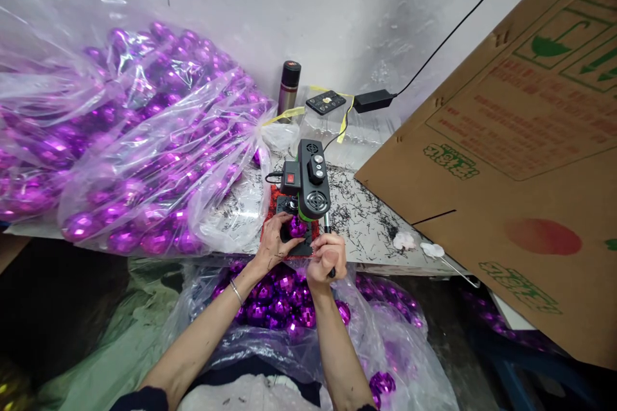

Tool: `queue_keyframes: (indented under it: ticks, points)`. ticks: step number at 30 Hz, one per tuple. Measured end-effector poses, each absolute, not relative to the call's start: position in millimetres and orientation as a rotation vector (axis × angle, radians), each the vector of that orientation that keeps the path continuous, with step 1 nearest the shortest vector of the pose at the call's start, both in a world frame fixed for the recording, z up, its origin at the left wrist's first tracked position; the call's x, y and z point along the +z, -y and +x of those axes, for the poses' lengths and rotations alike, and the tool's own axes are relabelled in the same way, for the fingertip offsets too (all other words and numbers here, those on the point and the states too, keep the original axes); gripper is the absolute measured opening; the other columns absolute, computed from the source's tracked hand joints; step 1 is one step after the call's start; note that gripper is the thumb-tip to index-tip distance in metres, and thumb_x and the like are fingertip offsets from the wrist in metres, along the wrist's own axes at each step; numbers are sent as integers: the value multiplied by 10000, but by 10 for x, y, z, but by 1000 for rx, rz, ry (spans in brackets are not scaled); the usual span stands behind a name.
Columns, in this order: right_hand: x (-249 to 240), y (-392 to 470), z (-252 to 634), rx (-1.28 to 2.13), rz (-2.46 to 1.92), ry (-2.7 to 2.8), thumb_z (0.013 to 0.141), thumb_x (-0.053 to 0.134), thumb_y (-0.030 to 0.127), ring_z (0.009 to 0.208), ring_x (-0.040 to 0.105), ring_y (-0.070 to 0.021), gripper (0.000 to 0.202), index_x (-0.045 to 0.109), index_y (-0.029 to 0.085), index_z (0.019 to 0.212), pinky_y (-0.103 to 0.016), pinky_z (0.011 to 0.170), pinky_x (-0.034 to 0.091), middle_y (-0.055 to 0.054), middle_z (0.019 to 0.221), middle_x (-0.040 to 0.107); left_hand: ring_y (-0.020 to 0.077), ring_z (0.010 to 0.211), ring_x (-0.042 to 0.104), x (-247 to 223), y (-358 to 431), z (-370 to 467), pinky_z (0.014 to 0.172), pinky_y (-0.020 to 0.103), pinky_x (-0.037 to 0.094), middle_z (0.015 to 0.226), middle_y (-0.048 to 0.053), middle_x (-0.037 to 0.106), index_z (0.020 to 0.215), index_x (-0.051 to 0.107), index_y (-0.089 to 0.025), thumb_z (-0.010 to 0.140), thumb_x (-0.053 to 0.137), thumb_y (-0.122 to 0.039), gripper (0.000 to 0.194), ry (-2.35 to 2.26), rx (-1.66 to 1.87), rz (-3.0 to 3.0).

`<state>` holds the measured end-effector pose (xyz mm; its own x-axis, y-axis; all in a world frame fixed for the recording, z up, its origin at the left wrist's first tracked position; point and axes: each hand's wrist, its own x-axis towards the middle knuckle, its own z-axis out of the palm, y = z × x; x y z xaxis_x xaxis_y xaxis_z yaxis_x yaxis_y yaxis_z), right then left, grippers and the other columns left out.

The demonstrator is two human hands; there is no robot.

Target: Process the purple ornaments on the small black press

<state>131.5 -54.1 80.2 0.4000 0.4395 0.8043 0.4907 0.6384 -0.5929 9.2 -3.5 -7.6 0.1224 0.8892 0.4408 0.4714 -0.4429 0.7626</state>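
Purple ball point(297, 227): partly hidden by the left hand point(276, 241) and the machine point(314, 180).
Handle point(328, 223): its middle is covered by the right hand point(328, 258).
Big bag point(144, 141): cut off by the left edge.
Lower bag point(284, 308): partly hidden behind both arms.
Cardboard box point(482, 160): cut off at the upper right; its red words are too blurry to read.
Black cord point(457, 22): runs out of the top edge.
Gold thing point(13, 388): lower left corner, cut off and blurry; I can't tell what it is.
Sleeves point(144, 400): cut off by the bottom edge.
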Motion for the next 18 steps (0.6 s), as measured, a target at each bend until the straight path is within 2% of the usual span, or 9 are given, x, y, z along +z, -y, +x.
queue_keyframes:
  ticks: [8, 18]
  points:
    - [702, 534, 1333, -49, -953, 1216, 1130, 392, 290, 655, 598, -152, 372, 506, 255, 777, -423, 826, 576, 31, 762, 578, 346, 1282, 752, -93, 39, 109, 1078, 519, 604, 1301, 121, 767, 1338, 630, -228, 884, 905, -377, 551, -1271, 1342, 1986]
    - [635, 474, 1316, -65, -881, 1220, 1139, 367, 272, 642, 616, -149, 370, 491, 257, 790, -361, 690, 578, 28, 766, 564, 353, 1263, 765, -58, 20, 98, 1058, 526, 613, 1292, 128, 775, 1329, 636, -228, 882, 895, -389, 542, -1272, 1297, 1982]
